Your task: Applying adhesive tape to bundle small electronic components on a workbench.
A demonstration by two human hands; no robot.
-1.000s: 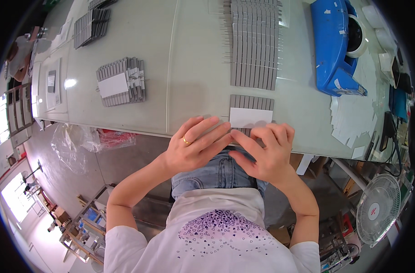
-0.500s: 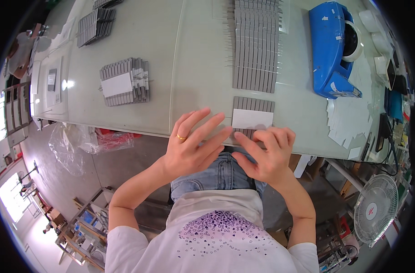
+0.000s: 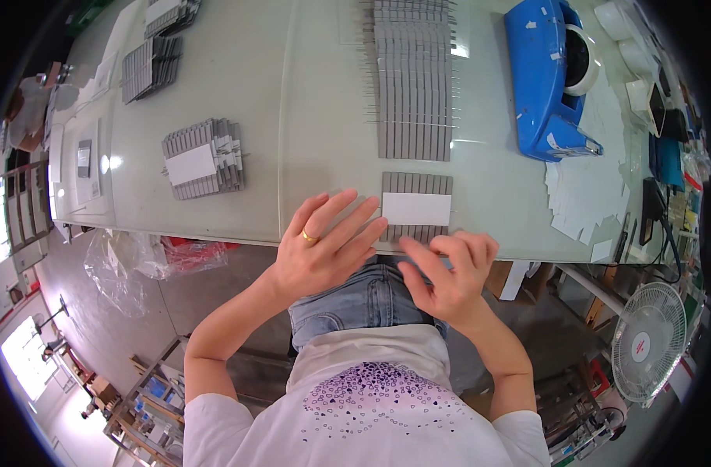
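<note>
On the near edge of the table lies a grey slatted panel [image 3: 418, 183], with a blank white card [image 3: 417, 209] across its middle. My left hand [image 3: 324, 241] is at its left side, fingers stretched and spread, fingertips close to the panel's near left corner. Below the panel's near edge is my right hand [image 3: 453, 272]; its index finger points at that edge, thumb apart and the other fingers loosely bent. Nothing shows in either hand. Whether the fingertips touch the panel I cannot tell. Beyond it, a long row of overlapping grey slatted panels [image 3: 414, 93] stretches away.
A blue tape dispenser [image 3: 538, 86] with a tape roll [image 3: 585, 58] stands at the right, beside white paper sheets [image 3: 585, 194]. Stacked grey panels [image 3: 204, 159] with a white card lie at the left, more stacks [image 3: 151, 68] farther back. A fan [image 3: 647, 342] stands at the lower right.
The view has shifted, so the table's things appear farther left. My right hand sits slightly lower against the panel, and more of the panel's near edge shows. My left hand stays spread.
</note>
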